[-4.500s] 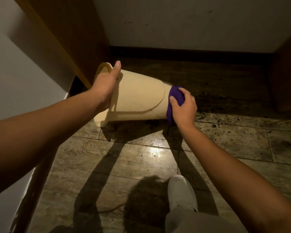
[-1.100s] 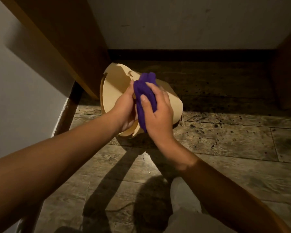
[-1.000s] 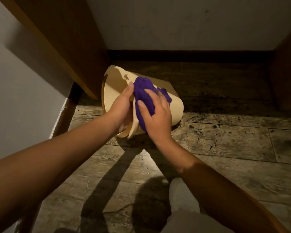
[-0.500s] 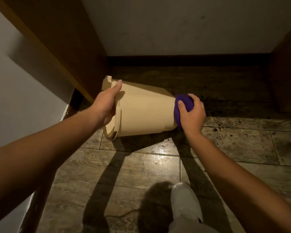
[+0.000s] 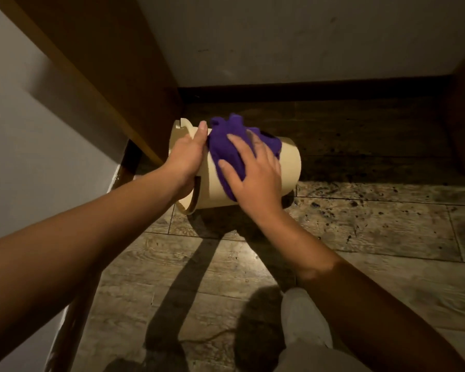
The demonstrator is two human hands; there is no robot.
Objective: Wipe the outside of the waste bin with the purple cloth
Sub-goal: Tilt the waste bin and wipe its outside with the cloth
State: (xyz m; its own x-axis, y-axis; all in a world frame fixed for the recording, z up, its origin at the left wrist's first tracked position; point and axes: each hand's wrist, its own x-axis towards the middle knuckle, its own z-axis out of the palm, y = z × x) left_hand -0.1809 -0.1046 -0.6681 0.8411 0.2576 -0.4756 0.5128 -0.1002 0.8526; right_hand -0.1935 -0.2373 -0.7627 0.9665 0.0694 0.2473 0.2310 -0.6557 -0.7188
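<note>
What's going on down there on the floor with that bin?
A person is cleaning a cream plastic waste bin that lies tipped on its side on the wood-look floor. The left hand grips the bin at its rim end to steady it, while the right hand presses a crumpled purple cloth flat against the bin's outer wall.

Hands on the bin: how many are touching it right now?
2. The left hand grips the rim end of the cream plastic waste bin; the right hand presses the purple cloth against its side.
</note>
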